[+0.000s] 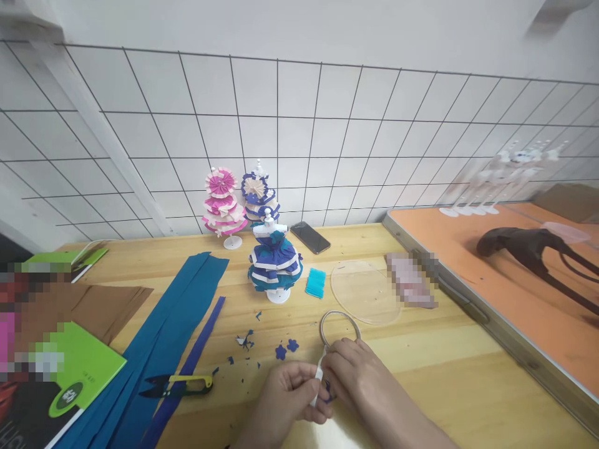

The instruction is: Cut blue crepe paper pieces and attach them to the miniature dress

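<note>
My left hand (290, 396) pinches a short white strip of tape (319, 376) between thumb and fingers. My right hand (353, 374) is closed against it, its fingertips meeting the strip, and a dark blue paper piece (329, 391) shows between the hands. A narrow ring that looks like a tape roll (322, 321) lies just beyond my right fingers, the strip leading toward it. Two blue paper flowers (286, 349) lie on the table ahead of my left hand. Beyond them stands a small white dress form (276, 265) in a ruffled blue and teal paper dress.
Yellow-handled thread snips (180, 385) lie on teal crepe paper (173, 330) at left. Pink (222, 202) and blue-cream (259, 193) dressed forms, a phone (311, 237), a turquoise piece (316, 283) and a clear disc (365, 292) sit farther back. An orange board (515, 280) borders the right.
</note>
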Available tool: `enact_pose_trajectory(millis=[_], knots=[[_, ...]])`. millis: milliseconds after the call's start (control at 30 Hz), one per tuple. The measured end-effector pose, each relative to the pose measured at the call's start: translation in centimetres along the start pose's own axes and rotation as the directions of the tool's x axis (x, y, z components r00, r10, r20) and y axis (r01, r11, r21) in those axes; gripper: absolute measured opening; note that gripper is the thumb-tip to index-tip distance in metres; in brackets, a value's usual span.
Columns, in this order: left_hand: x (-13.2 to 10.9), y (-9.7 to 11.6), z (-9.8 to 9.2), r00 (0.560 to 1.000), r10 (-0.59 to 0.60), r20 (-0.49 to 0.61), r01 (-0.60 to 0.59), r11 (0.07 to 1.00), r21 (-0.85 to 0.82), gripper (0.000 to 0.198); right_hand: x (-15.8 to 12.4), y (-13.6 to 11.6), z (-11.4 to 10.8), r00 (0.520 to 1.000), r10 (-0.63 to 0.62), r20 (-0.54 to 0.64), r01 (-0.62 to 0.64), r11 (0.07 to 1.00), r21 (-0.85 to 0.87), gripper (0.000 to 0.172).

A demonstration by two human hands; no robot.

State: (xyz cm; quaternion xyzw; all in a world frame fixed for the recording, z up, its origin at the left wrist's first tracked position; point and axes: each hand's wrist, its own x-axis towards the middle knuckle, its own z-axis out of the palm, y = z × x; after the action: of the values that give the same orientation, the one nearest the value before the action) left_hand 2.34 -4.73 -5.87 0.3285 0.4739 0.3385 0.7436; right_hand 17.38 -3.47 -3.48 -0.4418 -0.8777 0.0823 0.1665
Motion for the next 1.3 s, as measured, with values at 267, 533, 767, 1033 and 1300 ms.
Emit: enact_pose_trajectory(millis=[267,533,767,1033,1300], knots=[[0.0,-0.4,-0.2,1.000,-0.017,0.002,0.017,1.000,0.001,0.026,0.2,0.9,-0.8,0.984,0.163,0.077,-0.176,0.961,0.213,0.021],[-0.1,0.3,-0.6,0.999,0.021,-0.027,-0.021,1.000,-0.007,0.045,0.3,0.6,-1.5,0.979,0.175,0.106,-0.201,0.917,0.344,0.019],[0.2,0.1,-0.3,1.000,0.027,0.003,-0.027,0.998,-0.056,0.047,0.0,-0.5,-1.0,0.987,0.098,0.129,-0.134,0.942,0.308,0.019],[0.5,-0.5,-0.3,0.997,0.057,-0.043,-0.059,0.997,-0.057,0.030,0.1,-0.3,-0.4,0.980,0.093,0.174,-0.124,0.976,0.177,0.021],[1.1,-0.7,-0.5,0.996,0.028,-0.080,-0.032,0.998,-0.045,0.035,-0.1,-0.3,-0.2,0.995,-0.009,0.100,0.006,1.000,0.031,0.010]])
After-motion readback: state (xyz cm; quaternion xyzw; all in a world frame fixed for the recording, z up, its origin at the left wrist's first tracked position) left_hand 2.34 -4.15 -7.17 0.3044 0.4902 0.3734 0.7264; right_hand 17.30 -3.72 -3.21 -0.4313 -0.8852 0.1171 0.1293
